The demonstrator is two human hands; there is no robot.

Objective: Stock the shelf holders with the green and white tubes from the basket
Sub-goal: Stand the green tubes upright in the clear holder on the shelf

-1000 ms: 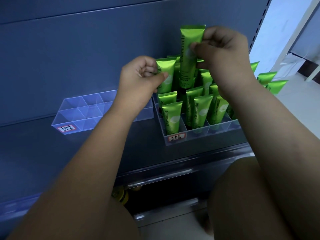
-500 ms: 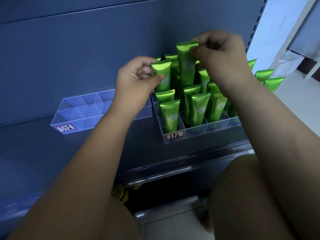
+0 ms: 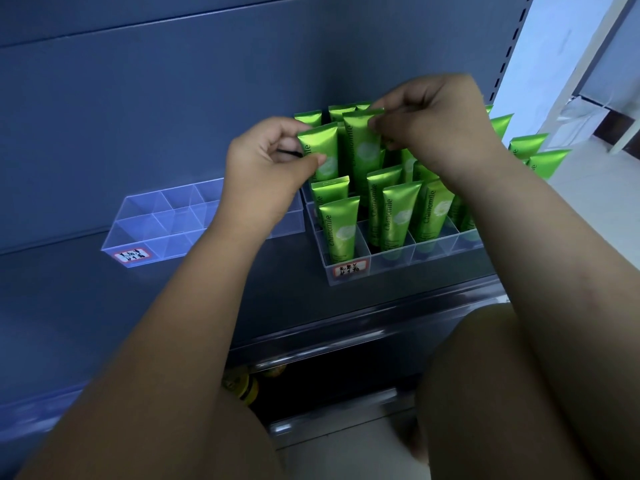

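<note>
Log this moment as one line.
left hand: pinches green tube | right hand: pinches top of second tube | both: upright at right holder back rows | left holder: no tubes visible

Dim, bluish (daylight at right), sharp.

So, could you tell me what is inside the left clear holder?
The visible compartments of the left holder hold nothing; the left hand covers its right end.

There are two holders [image 3: 152, 225], two labels [image 3: 133, 255] and over a dozen tubes [image 3: 339, 226].
</note>
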